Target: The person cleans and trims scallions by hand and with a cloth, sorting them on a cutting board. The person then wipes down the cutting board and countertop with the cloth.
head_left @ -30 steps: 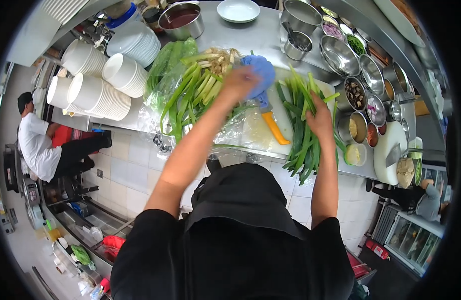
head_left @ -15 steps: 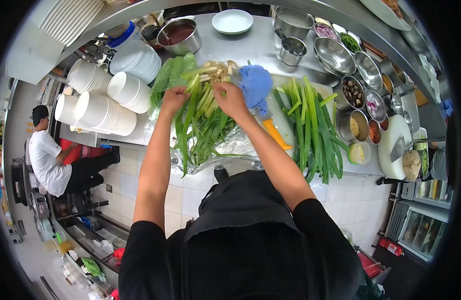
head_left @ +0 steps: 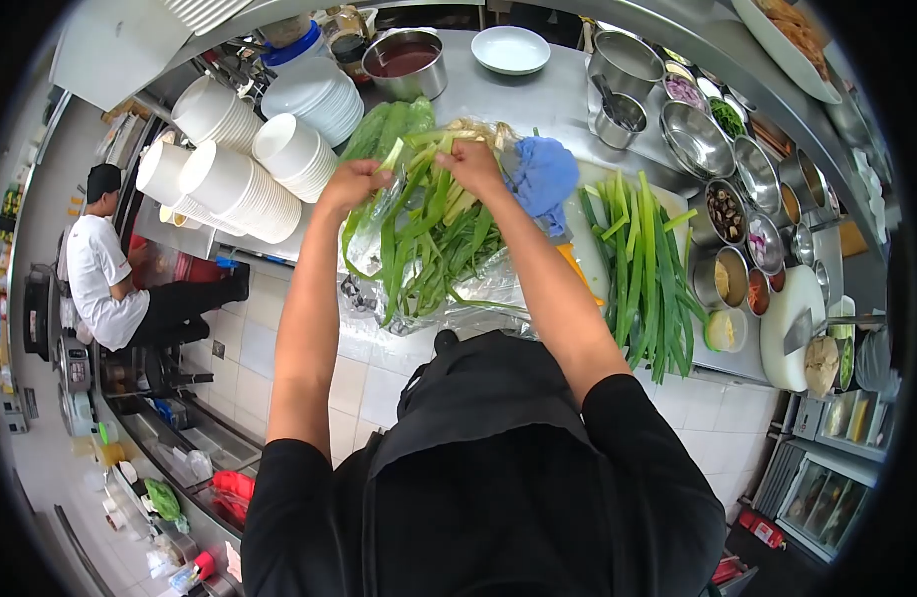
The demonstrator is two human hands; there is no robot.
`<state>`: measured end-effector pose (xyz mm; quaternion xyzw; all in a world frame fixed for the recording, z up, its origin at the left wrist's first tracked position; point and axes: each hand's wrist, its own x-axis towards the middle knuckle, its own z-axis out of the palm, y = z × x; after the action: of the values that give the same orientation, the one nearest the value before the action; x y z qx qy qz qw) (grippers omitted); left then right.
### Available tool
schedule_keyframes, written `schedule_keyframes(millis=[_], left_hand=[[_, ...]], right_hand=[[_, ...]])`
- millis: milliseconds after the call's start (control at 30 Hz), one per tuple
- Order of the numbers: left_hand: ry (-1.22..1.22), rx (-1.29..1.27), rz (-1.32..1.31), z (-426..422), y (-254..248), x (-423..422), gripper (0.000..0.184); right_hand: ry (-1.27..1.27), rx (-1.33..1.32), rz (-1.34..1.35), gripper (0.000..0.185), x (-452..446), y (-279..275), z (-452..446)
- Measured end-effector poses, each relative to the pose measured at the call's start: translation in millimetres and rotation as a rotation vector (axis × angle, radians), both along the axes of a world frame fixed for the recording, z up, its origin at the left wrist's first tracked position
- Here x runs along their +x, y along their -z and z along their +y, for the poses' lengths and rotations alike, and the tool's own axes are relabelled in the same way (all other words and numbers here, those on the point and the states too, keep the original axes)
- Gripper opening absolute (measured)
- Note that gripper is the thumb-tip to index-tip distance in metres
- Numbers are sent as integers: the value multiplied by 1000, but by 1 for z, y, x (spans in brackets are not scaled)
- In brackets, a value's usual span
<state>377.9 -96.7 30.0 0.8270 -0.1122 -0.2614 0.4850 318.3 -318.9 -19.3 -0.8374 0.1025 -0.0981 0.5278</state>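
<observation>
My left hand [head_left: 355, 186] is closed on the pale stalk end of a green onion [head_left: 393, 155] at the left of a leafy heap. Across from it, my right hand [head_left: 473, 167] pinches green onion stalks near the roots. Long green leaves [head_left: 434, 259] hang from both hands over clear plastic wrap [head_left: 488, 289] at the counter's near edge. Right of my right hand lies a crumpled blue cloth [head_left: 543, 179]. A second bunch of green onions [head_left: 638, 269] rests on a white cutting board [head_left: 593, 259], beside a yellow knife handle [head_left: 581, 269] partly hidden by my right forearm.
Stacked white bowls [head_left: 230, 189] stand at the left. Behind are a pot of dark red liquid [head_left: 404, 65], a white dish [head_left: 510, 50] and a bagged green vegetable [head_left: 379, 129]. Metal bowls [head_left: 697, 139] line the right. A person in a white shirt [head_left: 100, 279] sits at far left.
My left hand has drawn slightly down and away from the heap with its green onion stalk. My right hand stays pinched on stalks. The whole view has shifted, moving the counter rightward.
</observation>
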Motion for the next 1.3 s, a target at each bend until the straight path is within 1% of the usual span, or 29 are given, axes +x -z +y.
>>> schedule_keyframes(millis=[67,100,167,200,267,300,333,367,400,467,533,600,633,667,700,767,800,867,900,933,1000,1033,1067,1133,1167,1200,1233,1267,1300], left_hand=[[30,-180,83,2,-3,-1,19],[44,-180,86,0,-5,-4,19],[57,-221,54,-8,-8,-11,21],[81,-226,68,-10,-7,-15,21],[113,-252,85,-12,-6,-18,24],[111,-318,80,-18,3,-18,28],[116,-313,87,-26,12,-24,28],[45,-302,46,-40,20,-28,26],[-27,-294,1,-57,24,-31,25],[-81,-283,10,-88,29,-41,24],[-47,-415,24,-123,32,-51,24],[77,-490,57,-155,25,-76,22],[168,-559,86,-168,22,-85,20],[196,-558,95,-175,23,-87,20],[191,-490,141,-175,27,-86,17],[175,-393,207,-165,17,-90,14],[169,-388,202,-161,20,-84,14],[99,-505,284,-146,27,-65,14],[-3,-631,384,-148,0,-73,16],[-22,-637,367,-154,-8,-69,16],[-132,-1004,579,-159,-14,-58,18],[-138,-1005,574,-155,-19,-53,18],[-94,-993,521,-147,-25,-47,20],[-47,-981,459,-134,-35,-30,21],[-53,-978,397,-127,-37,-23,21],[-63,-976,335,-121,-41,-18,21],[-146,-949,334,-115,-45,-11,18],[-160,-951,325,-108,-47,-8,18],[-149,-1058,322,-102,-60,-9,15]], right_hand=[[17,-253,-159,30,-6,15,-2],[31,-256,-155,30,-15,8,-5],[259,-371,40,34,-42,-15,-18],[281,-377,56,34,-54,-4,-31],[478,-840,192,35,-76,26,-71],[477,-841,206,35,-89,33,-83],[396,-730,242,32,-99,37,-93],[319,-623,262,30,-99,37,-102],[325,-624,253,30,-97,33,-106],[467,-243,-232,25,-100,28,-108],[411,331,-408,26,-103,-3,-89],[296,396,-432,28,-92,4,-71],[316,245,-411,28,-92,-8,-62],[333,100,-380,28,-95,-20,-55],[355,102,-377,28,-93,-20,-59],[648,371,-366,30,-79,-22,-70],[642,378,-367,30,-78,-26,-76],[444,1145,-451,44,-82,-41,-90],[264,1231,-453,48,-87,-51,-83],[237,1237,-447,48,-77,-50,-69],[124,295,-616,51,-63,-43,-31],[84,492,-574,55,-59,-47,-28],[80,496,-577,55,-60,-51,-27],[-38,561,-318,61,-61,-56,-27],[-42,481,-250,65,-59,-53,-24],[-55,481,-247,65,-60,-57,-22],[-24,387,-234,64,-65,-59,-20],[6,295,-224,64,-69,-61,-19],[-10,299,-223,64,-72,-56,-21]])
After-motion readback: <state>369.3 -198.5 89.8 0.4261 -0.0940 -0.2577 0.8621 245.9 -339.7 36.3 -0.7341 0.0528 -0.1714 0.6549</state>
